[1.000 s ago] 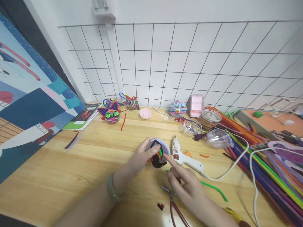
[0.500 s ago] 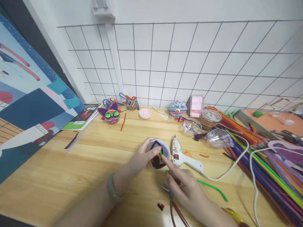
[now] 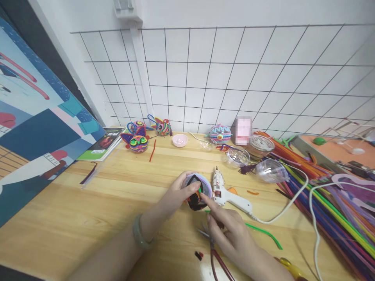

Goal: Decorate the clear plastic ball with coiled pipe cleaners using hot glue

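Observation:
My left hand [image 3: 182, 191] is closed round a small craft ball [image 3: 208, 185] with a pale lilac rim and black and orange pipe-cleaner pieces on its face. My left thumb lies across the top of it. A bit of green pipe cleaner [image 3: 200, 190] shows near the thumb tip. The index finger of my right hand [image 3: 230, 228] presses against the ball beside that green bit. Its other fingers are curled in, with something dark partly hidden among them. Scissors [image 3: 216, 255] lie on the table below my right hand, blades partly apart.
A white hot glue gun [image 3: 230, 197] lies right of the ball, its cord trailing right. Several bundled pipe cleaners [image 3: 319, 222] fill the right side. Decorated balls [image 3: 138, 143], a pink dish [image 3: 179, 140] and clear plastic shells [image 3: 271, 170] stand at the back.
The craft ball has shifted and turned very slightly. Both hands keep nearly the same position, the right index finger still on the ball.

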`<state>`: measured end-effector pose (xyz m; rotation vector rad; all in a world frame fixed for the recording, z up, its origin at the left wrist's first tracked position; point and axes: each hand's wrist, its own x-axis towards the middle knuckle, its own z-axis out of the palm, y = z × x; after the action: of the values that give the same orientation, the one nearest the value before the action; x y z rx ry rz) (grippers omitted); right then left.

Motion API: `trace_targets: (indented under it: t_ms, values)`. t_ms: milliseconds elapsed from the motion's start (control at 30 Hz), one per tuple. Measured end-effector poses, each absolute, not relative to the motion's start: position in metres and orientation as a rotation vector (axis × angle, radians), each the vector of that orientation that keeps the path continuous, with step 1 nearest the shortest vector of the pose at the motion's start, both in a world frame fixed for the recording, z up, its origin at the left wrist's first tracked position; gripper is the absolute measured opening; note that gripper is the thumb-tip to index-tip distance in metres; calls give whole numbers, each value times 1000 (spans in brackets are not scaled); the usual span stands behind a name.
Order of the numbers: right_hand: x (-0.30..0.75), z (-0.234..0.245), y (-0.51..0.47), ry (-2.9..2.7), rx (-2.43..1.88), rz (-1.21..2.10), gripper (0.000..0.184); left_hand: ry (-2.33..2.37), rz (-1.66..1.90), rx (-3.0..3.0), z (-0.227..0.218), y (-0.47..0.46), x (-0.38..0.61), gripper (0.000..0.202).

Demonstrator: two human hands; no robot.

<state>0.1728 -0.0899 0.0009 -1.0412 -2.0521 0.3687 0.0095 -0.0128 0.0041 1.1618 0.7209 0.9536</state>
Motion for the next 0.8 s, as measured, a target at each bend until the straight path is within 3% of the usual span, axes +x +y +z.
trace_targets:
  t_ms: [133, 333, 400, 800]
  values:
    - [171, 5, -91, -2003, -1058, 493, 52, 746, 958, 1186, 5, -13, 10, 39]
    - [168, 13, -95, -1578, -1067, 1109, 45, 800, 1027, 1189, 7, -13, 9, 42]
    - [168, 13, -96, -1527, -1056, 1159, 45, 817, 1035, 1216, 7, -13, 9, 45]
    - [172, 5, -91, -2128, -1060, 246, 57, 792, 989, 1253, 6, -15, 9, 39]
